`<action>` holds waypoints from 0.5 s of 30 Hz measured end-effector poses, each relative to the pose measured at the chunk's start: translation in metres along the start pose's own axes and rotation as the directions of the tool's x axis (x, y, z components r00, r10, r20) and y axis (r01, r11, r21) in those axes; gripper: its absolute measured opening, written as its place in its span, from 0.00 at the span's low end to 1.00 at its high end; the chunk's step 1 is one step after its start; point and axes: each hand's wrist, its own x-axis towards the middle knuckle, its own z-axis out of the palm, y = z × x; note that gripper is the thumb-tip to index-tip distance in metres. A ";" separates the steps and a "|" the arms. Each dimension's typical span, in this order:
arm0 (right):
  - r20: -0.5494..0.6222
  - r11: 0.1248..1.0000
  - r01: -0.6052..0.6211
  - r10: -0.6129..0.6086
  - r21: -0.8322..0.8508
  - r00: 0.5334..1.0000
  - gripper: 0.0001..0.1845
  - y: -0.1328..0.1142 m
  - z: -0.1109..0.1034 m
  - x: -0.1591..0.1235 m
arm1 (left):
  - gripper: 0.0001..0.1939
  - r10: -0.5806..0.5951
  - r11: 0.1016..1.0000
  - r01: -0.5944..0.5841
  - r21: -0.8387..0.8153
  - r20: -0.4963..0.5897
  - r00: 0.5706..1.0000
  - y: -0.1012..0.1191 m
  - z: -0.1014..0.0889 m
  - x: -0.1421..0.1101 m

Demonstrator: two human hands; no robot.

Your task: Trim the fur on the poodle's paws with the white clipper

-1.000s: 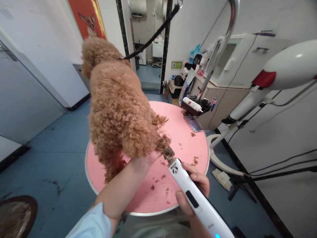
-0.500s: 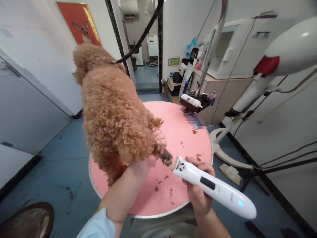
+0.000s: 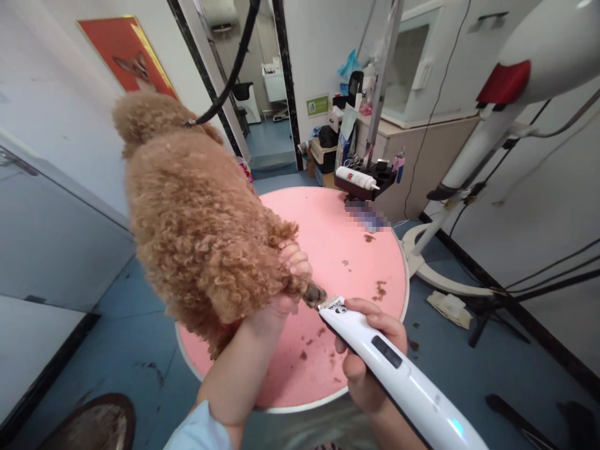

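A curly brown dog (image 3: 197, 219) stands on a round pink grooming table (image 3: 356, 269), facing away, a black leash (image 3: 234, 69) running up from its neck. My left hand (image 3: 285, 290) is closed round the dog's lifted hind paw (image 3: 313, 292). My right hand (image 3: 370, 362) grips a white electric clipper (image 3: 398, 372), whose blade touches the underside of that paw. A light glows near the clipper's rear end.
Clipped fur lies scattered on the pink top. A black tool tray (image 3: 363, 181) with a white bottle hangs on the table's metal post (image 3: 382, 81). A white stand dryer (image 3: 506, 94) reaches in from the right, cables on the blue floor. A cabinet (image 3: 422, 144) stands behind.
The clipper pulled back from the paw half a second ago and now its blade is against the paw again. My view has shifted, so the dog sits further left.
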 end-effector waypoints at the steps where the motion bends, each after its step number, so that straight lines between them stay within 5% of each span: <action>1: 0.014 0.999 0.023 -0.023 -0.027 1.000 0.26 0.002 0.001 -0.001 | 0.16 -0.002 1.000 0.002 0.002 0.007 1.000 0.001 -0.002 0.001; 7: -0.049 0.899 0.372 -0.393 -0.230 0.918 0.26 0.008 0.000 -0.004 | 0.18 0.036 0.999 -0.036 -0.001 -0.038 0.999 -0.001 0.003 0.000; 12: 0.066 0.980 0.151 -0.143 -0.127 0.988 0.26 0.007 0.000 -0.007 | 0.19 0.097 0.995 -0.092 0.047 -0.131 0.987 -0.010 0.017 -0.003; 15: 0.054 0.978 0.176 -0.171 -0.114 0.984 0.27 0.007 0.003 -0.007 | 0.20 0.152 0.981 -0.133 0.143 -0.125 0.981 -0.010 0.013 0.000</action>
